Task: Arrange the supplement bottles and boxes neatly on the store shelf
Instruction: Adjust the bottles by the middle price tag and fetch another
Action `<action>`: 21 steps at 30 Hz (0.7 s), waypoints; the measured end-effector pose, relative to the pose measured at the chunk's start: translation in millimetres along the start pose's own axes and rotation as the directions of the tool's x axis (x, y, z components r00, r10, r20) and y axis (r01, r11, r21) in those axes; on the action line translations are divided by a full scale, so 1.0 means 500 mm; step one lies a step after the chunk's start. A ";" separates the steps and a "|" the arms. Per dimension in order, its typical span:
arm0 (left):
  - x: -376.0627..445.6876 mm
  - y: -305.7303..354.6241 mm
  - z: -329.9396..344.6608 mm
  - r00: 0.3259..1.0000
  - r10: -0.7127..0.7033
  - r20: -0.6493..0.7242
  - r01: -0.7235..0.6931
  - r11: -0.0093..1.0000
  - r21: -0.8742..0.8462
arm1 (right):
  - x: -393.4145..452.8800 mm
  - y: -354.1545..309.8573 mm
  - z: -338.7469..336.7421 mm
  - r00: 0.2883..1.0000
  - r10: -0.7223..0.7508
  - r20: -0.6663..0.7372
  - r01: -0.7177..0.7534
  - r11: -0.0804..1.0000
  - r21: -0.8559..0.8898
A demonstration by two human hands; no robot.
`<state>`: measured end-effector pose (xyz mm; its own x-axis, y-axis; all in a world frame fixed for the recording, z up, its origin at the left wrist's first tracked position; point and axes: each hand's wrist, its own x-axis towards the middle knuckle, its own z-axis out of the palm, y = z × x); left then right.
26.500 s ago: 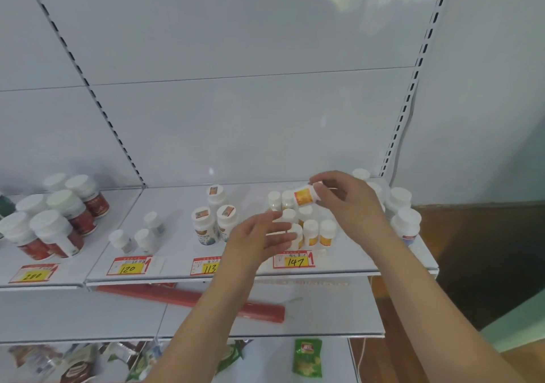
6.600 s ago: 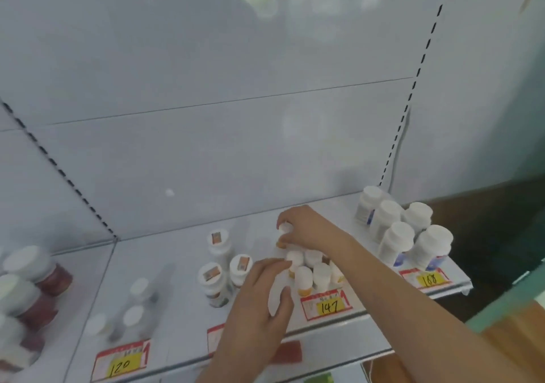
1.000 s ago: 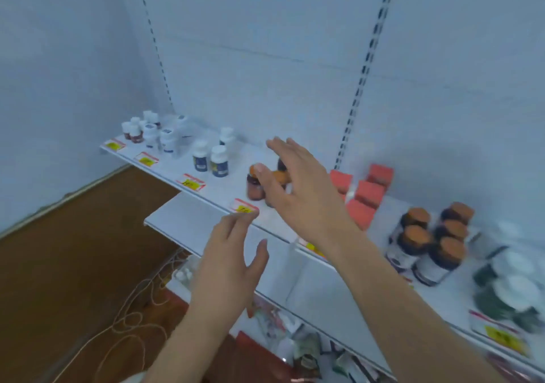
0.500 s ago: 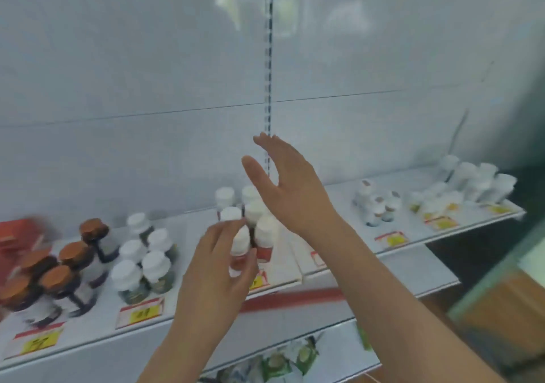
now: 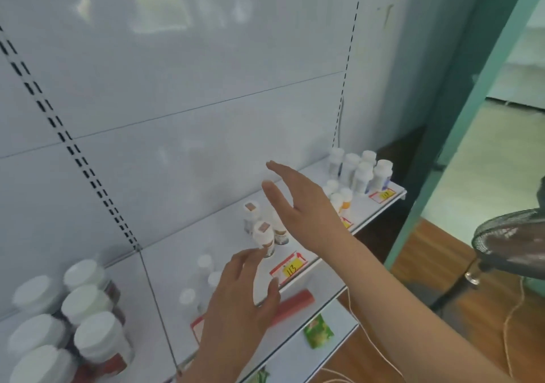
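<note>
Both hands empty, fingers spread: left hand (image 5: 236, 303) nearing small bottle (image 5: 263, 237), right hand (image 5: 300, 205) hovering; I'm guessing light, stiff, tippy, gripping mid-body

A dark fan (image 5: 513, 241) stands at the right on the wooden floor (image 5: 418, 264) — a pale cord (image 5: 371, 344) trails across it, beside a green pillar (image 5: 460, 111) — with a green packet (image 5: 318, 331) on the lower shelf (image 5: 295, 362)
</note>
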<state>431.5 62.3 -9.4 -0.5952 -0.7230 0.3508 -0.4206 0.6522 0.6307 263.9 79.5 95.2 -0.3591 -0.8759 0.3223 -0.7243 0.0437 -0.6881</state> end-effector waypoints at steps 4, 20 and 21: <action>0.049 -0.027 0.038 0.998 -0.055 0.015 0.053 0.995 0.088 | 0.041 0.079 0.001 0.993 0.004 0.114 0.005 0.997 -0.077; 0.131 0.054 0.070 0.956 -0.218 -0.198 0.251 0.954 0.163 | 0.120 0.328 0.026 0.948 0.017 0.318 -0.106 0.959 0.263; 0.141 0.076 0.073 0.935 -0.289 -0.207 0.316 0.943 0.108 | 0.115 0.324 0.008 0.960 0.036 0.279 -0.148 0.909 0.389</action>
<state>348.6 44.6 14.3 -0.2931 -0.9115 0.2886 -0.6584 0.4113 0.6303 128.3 34.1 -0.3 -0.2067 -0.9730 0.1030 -0.3766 -0.0180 -0.9262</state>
